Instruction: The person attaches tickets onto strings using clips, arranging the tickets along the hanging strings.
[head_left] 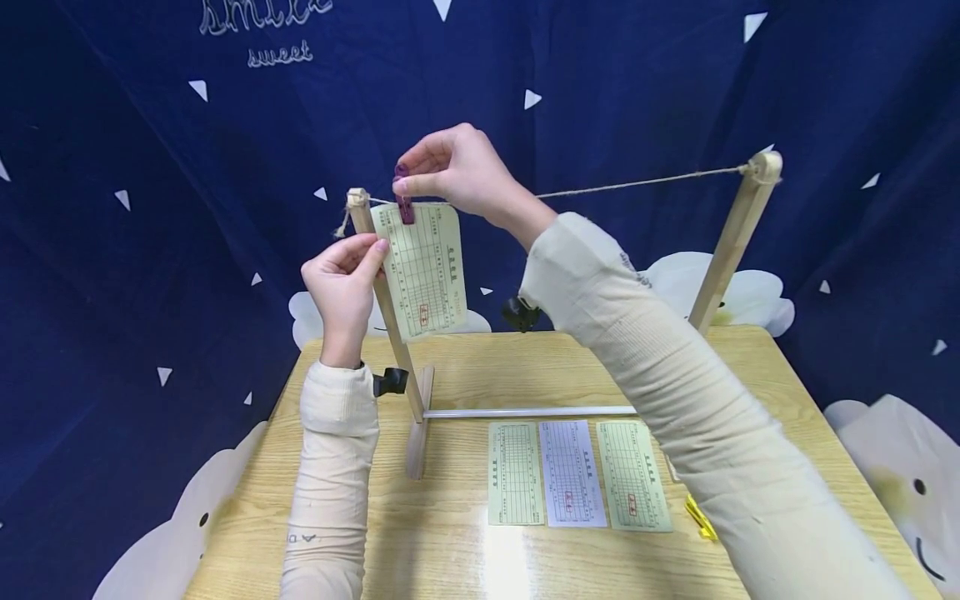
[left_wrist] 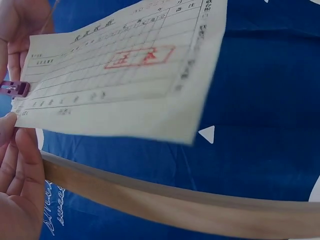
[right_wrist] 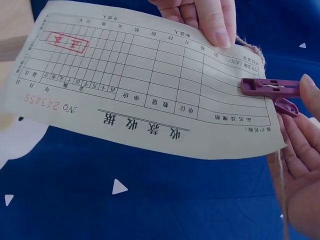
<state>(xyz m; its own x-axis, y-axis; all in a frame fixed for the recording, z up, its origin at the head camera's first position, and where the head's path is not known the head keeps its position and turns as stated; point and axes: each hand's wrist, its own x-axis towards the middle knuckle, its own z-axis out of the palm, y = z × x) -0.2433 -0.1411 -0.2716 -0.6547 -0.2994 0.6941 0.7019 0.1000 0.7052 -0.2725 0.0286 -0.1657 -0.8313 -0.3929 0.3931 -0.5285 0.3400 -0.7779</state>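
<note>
A pale green receipt slip (head_left: 427,275) hangs at the left end of a thin twine line (head_left: 645,182), beside the left wooden post (head_left: 395,333). My right hand (head_left: 472,171) pinches a purple clothespin (head_left: 406,208) from above. In the right wrist view, the jaws of that clothespin (right_wrist: 265,87) sit over the slip's top edge, at the twine. My left hand (head_left: 341,279) pinches the slip's left edge between thumb and fingers, a little below the clothespin. The slip (left_wrist: 125,80) bears a red stamp in the left wrist view.
On the wooden table (head_left: 450,550) lie a green slip (head_left: 514,475), a white slip (head_left: 572,475) and another green slip (head_left: 634,475) in a row. A yellow clip (head_left: 701,517) lies near my right sleeve. A white rod (head_left: 532,412) joins the frame's base; its right post (head_left: 731,242) stands behind my arm.
</note>
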